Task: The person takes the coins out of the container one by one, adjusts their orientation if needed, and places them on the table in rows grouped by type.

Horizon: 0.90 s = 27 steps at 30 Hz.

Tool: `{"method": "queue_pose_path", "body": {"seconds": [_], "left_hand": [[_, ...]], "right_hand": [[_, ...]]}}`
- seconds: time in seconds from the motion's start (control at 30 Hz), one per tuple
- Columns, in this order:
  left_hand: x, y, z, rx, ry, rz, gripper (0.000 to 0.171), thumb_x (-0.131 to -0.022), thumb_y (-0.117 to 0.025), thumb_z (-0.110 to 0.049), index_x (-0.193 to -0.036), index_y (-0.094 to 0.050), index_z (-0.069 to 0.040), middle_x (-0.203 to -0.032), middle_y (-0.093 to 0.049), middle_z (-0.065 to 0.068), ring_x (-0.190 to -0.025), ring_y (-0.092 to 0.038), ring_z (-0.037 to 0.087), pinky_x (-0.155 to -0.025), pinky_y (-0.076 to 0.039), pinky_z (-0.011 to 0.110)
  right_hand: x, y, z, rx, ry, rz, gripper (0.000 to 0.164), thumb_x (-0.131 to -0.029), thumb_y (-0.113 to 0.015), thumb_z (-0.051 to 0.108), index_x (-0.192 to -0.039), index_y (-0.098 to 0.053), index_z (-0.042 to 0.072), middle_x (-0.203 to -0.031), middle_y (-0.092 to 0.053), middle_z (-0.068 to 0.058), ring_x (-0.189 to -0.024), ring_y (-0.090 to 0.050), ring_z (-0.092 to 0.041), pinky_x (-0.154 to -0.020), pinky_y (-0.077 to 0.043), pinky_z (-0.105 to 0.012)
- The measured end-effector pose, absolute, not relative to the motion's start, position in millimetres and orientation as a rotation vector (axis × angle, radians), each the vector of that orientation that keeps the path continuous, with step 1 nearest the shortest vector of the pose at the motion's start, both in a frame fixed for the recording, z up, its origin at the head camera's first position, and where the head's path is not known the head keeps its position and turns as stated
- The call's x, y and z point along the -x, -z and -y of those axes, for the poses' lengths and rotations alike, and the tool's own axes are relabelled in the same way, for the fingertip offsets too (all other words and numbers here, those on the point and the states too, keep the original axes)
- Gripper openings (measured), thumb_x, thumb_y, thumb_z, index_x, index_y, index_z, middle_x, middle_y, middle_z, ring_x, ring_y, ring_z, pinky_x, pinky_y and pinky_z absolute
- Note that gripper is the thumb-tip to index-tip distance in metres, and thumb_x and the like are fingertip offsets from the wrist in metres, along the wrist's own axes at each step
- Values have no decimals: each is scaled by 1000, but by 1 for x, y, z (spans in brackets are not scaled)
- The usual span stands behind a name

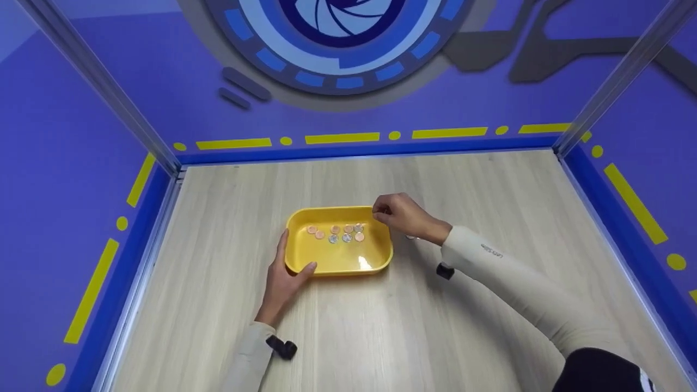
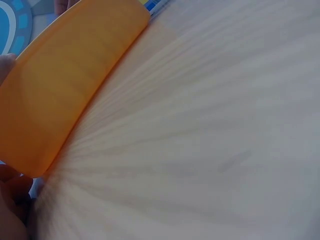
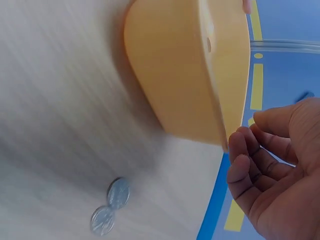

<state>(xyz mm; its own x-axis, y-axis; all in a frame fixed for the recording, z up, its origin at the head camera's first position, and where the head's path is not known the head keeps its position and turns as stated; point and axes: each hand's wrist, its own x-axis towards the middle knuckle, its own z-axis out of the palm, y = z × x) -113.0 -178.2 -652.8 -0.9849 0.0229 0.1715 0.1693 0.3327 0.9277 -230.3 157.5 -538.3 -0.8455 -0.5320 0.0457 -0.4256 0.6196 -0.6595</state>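
Note:
A yellow plastic tray [image 1: 337, 267] with rounded corners stands on the table, several copper-coloured and silver-coloured coins [image 1: 347, 238] lying flat inside. My left hand [image 1: 283, 280] holds its front left corner, thumb over the front rim and fingers along the left wall. Above the far right corner is my right hand [image 1: 402, 214], fingers curled with thumb and forefinger close together. Whether a coin sits between those fingertips is hidden. To the tray's right, two silver coins [image 3: 119, 193] lie on the table; in the head view the right wrist partly covers them.
The wood-patterned table [image 1: 348, 337] is bounded by blue-purple panels [image 1: 305, 120] at the back and both sides. Metal posts rise at the back corners. Each wrist carries a small black camera [image 1: 445, 270].

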Motion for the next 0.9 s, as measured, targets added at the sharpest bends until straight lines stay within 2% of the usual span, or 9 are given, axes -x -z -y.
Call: {"method": "queue_pose_path", "body": {"seconds": [0.23, 0.33, 0.53, 0.73, 0.9], "left_hand": [[113, 653, 179, 194, 1719, 2452, 104, -97, -86, -29, -177, -21, -14, -172, -45, 15, -143, -58, 29, -119, -44, 47], [113, 653, 179, 188, 1724, 2458, 104, -97, -85, -29, -177, -21, -14, -173, -43, 15, -146, -56, 29, -121, -42, 50], [113, 649, 177, 155, 1731, 2487, 106, -97, -85, -32, -178, -19, -15, -176, -39, 11, -151, -51, 27, -124, -39, 44], [112, 648, 178, 150, 1727, 2492, 106, -96, -86, -31, -178, -20, -15, -174, -42, 13, -147, -54, 27, -120, -42, 39], [111, 649, 178, 144, 1730, 2496, 106, -96, -86, -31, -178, -20, -17, -172, -44, 11, -143, -57, 25, -118, -45, 39]], "right_hand": [[238, 541, -137, 874, 1038, -2617, 13, -103, -75, 4, -111, -80, -4, -98, -76, -11, -83, -62, -20, -78, -55, -35], [240, 544, -129, 925, 1015, -2592, 13, -103, -74, 3, -111, -80, -5, -99, -76, -11, -84, -63, -21, -80, -56, -35], [243, 549, -113, 965, 976, -2557, 13, -104, -74, 5, -111, -80, -4, -99, -76, -9, -85, -62, -19, -80, -56, -35], [246, 550, -99, 935, 966, -2456, 15, -105, -74, 6, -117, -78, -3, -99, -74, -7, -80, -66, -17, -75, -58, -31], [248, 553, -87, 912, 967, -2355, 18, -107, -73, 11, -119, -77, -2, -102, -76, -13, -80, -72, -27, -71, -59, -30]]}}
